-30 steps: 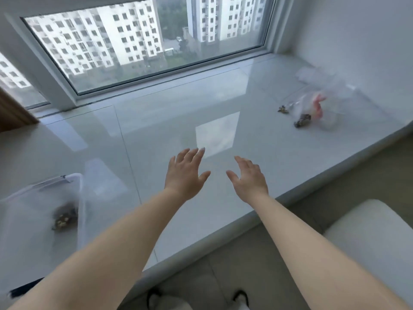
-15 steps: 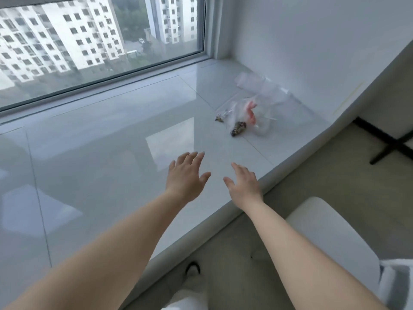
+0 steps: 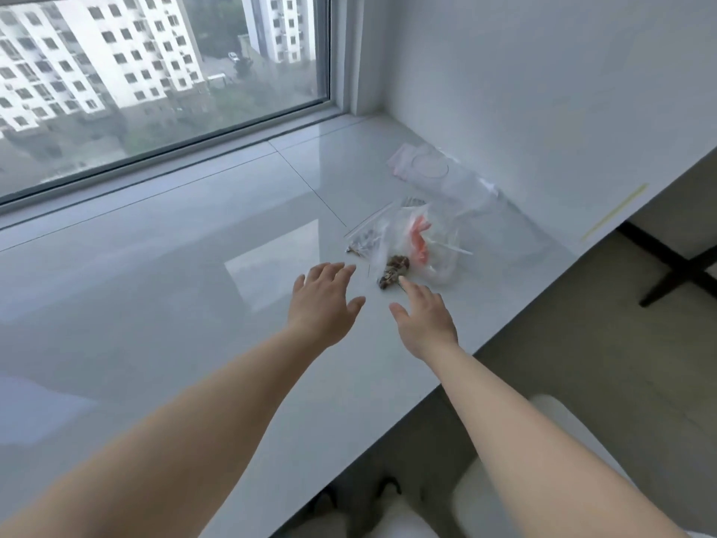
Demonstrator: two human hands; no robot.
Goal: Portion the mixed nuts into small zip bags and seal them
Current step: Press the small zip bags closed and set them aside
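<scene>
A heap of clear plastic bags point(image 3: 434, 242) lies on the white window ledge point(image 3: 163, 266), with something orange point(image 3: 421, 242) inside one. A dark clump of mixed nuts point(image 3: 394, 271) shows through the plastic at the heap's near edge. A smaller clear bag point(image 3: 364, 240) with a few nuts lies just left of it. Flat empty zip bags point(image 3: 426, 168) lie further back by the wall. My left hand point(image 3: 324, 300) hovers with spread fingers just left of the nuts. My right hand point(image 3: 425, 316) reaches out flat, fingertips almost at the nut clump. Both hands hold nothing.
A large window point(image 3: 155, 71) runs along the back of the ledge and a white wall point(image 3: 543, 91) closes its right end. The ledge's front edge runs diagonally under my forearms. A white seat point(image 3: 504, 479) stands below, and dark furniture legs point(image 3: 675, 266) at right.
The view has swung to the right, so the bag heap now lies close in front of my hands. Both hands have stayed spread and reached nearer to the nuts. The container at left left the view.
</scene>
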